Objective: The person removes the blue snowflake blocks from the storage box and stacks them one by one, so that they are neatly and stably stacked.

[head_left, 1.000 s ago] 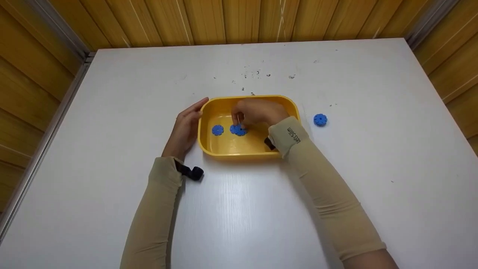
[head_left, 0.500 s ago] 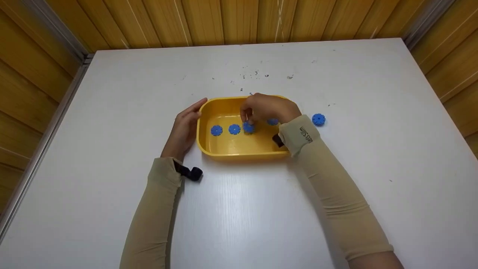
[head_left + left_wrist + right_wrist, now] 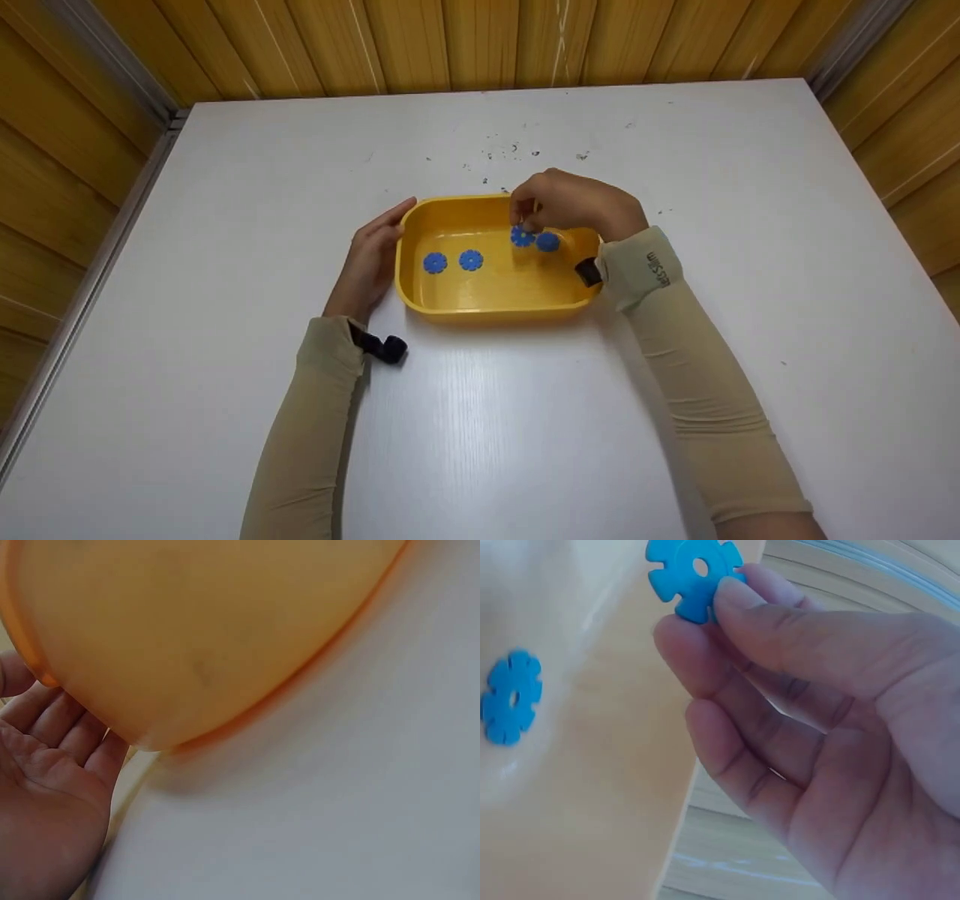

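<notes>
My right hand [image 3: 577,202] pinches a blue notched plastic building disc [image 3: 521,235] between thumb and fingers, above the right part of a yellow rectangular tub [image 3: 495,313]. In the right wrist view the held disc [image 3: 694,574] shows its central hole and slotted edge. Another blue disc [image 3: 548,241] lies in the tub just right of the held one. Two more, a left disc [image 3: 435,262] and a middle disc [image 3: 471,260], lie flat on the tub's floor. My left hand [image 3: 369,259] rests against the tub's left end, its fingers [image 3: 94,739] fairly straight along the outer wall.
The tub stands on a white table [image 3: 465,420] with dark scuff marks behind it. A wood-panelled wall [image 3: 480,45] runs along the back edge. Black wrist cameras, such as the left camera [image 3: 391,349], stick out from both sleeves.
My right hand has lifted a disc from beside the middle one and carried it rightward and back. The right wrist now covers the spot where a disc lay outside the tub. The left hand stays put.
</notes>
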Tool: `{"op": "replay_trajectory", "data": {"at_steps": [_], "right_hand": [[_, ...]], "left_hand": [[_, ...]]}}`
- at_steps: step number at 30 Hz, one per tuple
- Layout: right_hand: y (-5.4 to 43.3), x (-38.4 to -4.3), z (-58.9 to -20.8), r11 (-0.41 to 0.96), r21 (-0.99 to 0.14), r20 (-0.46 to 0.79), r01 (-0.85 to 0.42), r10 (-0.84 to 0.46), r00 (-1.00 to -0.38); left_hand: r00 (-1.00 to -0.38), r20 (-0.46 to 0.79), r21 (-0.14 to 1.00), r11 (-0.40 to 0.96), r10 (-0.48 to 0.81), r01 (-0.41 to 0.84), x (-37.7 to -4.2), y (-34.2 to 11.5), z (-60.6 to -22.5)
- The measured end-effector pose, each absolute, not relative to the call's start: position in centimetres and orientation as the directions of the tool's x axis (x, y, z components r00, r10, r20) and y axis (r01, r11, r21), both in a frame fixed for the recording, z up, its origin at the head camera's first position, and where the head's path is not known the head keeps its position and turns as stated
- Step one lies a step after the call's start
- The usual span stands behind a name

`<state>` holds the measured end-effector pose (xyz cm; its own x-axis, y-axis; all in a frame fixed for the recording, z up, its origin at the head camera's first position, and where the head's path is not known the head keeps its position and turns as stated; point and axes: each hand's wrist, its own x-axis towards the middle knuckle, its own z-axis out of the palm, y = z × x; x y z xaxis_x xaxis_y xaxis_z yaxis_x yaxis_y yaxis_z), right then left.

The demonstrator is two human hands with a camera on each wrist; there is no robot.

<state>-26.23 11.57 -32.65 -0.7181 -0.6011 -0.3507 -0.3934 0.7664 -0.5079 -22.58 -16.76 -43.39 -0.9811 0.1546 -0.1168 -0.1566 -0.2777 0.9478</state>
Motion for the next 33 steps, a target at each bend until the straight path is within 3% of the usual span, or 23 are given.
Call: {"op": "replay_trajectory", "data": {"at_steps": [16,33], "right_hand": [[17.0,-25.7,-32.4,0.729,-0.545,-0.166,-0.414,-0.578,-0.799],[21.3,-24.6,-33.9,0.714,-0.61,-0.074,-0.345,-0.484,-0.872]], "left_hand": [[-0.979,-0.096,0.935,-0.322,0.179,-0.15,-22.3,-17.0,-43.3],[-0.98,-0.101,0.932,-0.329,0.173,-0.154,-22.2,-17.2,-43.3]]}}
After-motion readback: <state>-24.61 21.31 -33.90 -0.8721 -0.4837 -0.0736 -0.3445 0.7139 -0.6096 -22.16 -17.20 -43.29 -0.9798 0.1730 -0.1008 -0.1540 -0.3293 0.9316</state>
